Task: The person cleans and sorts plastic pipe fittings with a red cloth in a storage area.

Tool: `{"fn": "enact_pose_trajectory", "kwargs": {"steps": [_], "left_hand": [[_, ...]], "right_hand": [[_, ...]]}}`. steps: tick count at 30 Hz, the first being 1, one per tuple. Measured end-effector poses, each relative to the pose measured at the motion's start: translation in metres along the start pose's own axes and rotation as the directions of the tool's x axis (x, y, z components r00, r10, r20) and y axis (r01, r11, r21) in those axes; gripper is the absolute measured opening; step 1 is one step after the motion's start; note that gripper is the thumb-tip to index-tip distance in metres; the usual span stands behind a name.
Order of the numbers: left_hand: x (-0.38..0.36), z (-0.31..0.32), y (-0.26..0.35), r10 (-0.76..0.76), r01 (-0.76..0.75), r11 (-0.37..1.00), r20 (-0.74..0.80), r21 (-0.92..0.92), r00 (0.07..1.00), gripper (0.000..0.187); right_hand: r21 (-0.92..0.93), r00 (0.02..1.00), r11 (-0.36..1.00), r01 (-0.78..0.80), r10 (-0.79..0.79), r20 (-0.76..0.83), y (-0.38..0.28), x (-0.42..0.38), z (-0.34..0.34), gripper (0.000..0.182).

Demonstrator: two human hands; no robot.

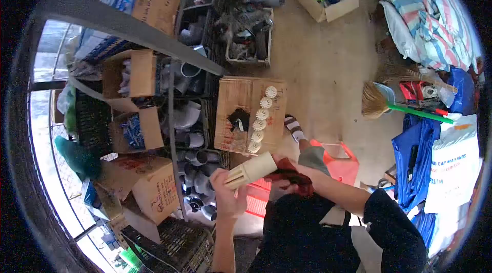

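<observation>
My left hand (229, 193) is wrapped round the slotted end of a cream plastic tube (251, 170), which lies tilted in front of me. Close to the tube's plain end, my right hand (281, 187) is closed on a dark red cloth (294, 176); part of its fingers is hidden by the cloth. Beyond both hands stands a cardboard box (228, 101). A row of several cream slotted round pieces (262, 114) sits along its right side. Left of the row lies a small black item (238, 119) that I cannot name.
Crates of grey pipe fittings (197, 157) and open cartons (154, 191) fill shelving at the left, behind a metal post (128, 34). A red plastic stool (343, 163) is near my leg. A broom (376, 101) and striped sacks (430, 22) are at the right.
</observation>
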State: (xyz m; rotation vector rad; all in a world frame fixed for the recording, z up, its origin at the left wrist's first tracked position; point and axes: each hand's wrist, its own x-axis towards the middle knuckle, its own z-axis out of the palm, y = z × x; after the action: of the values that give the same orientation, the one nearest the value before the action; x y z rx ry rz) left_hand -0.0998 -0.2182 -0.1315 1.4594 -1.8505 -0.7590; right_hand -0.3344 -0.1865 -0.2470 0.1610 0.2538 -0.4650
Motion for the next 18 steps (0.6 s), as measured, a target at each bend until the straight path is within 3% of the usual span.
{"fn": "enact_pose_trajectory", "kwargs": {"steps": [1,2,5,6,9,10,12,14,16,17,18], "left_hand": [[0.005,0.009,-0.001,-0.082,0.082,0.997,0.061,-0.005,0.995,0.045],[0.007,0.016,-0.01,-0.067,0.067,0.998,0.105,-0.002,0.992,0.046],[0.02,0.03,-0.026,-0.078,0.085,0.996,0.348,-0.003,0.934,0.05],[0.037,0.031,-0.015,-0.166,0.22,0.972,0.433,-0.078,0.886,0.048],[0.062,0.03,-0.026,-0.214,0.244,0.97,0.546,0.019,0.81,0.048],[0.072,0.031,-0.031,-0.184,0.205,0.978,0.536,0.019,0.824,0.044],[0.091,0.03,-0.033,-0.251,0.277,0.96,0.537,0.033,0.805,0.039],[0.102,0.032,-0.038,-0.349,0.361,0.929,0.526,0.083,0.776,0.03],[0.112,0.034,-0.046,-0.58,0.65,0.751,0.589,0.118,0.563,0.033],[0.115,0.035,-0.05,-0.661,0.764,0.629,0.616,0.143,0.429,0.034],[0.103,0.038,-0.063,-0.763,0.933,0.329,0.624,0.15,0.169,0.039]], "right_hand": [[-0.035,0.997,0.997,-0.064,0.062,-0.045,-0.023,-0.002,0.008,0.049],[-0.068,0.988,0.989,-0.13,0.123,-0.09,-0.041,-0.004,0.013,0.042],[-0.459,0.93,0.849,-0.262,0.096,-0.354,-0.062,-0.008,0.008,0.034],[-0.515,0.934,0.816,-0.261,0.08,-0.347,-0.069,-0.006,0.002,0.034],[-0.689,0.949,0.674,-0.268,0.063,-0.309,-0.091,0.006,-0.01,0.038],[-0.718,0.929,0.613,-0.328,0.073,-0.362,-0.105,0.008,-0.008,0.041],[-0.93,0.946,0.292,-0.224,-0.164,-0.279,-0.125,0.015,-0.006,0.043],[-0.98,0.956,-0.115,-0.16,-0.266,-0.125,-0.151,0.023,0.005,0.043],[-0.852,0.975,-0.514,-0.104,-0.22,0.014,-0.183,0.031,0.036,0.039],[-0.8,0.965,-0.599,-0.018,-0.22,0.143,-0.191,0.038,0.036,0.036],[-0.733,0.94,-0.678,0.057,-0.21,0.268,-0.198,0.045,0.035,0.033]]}}
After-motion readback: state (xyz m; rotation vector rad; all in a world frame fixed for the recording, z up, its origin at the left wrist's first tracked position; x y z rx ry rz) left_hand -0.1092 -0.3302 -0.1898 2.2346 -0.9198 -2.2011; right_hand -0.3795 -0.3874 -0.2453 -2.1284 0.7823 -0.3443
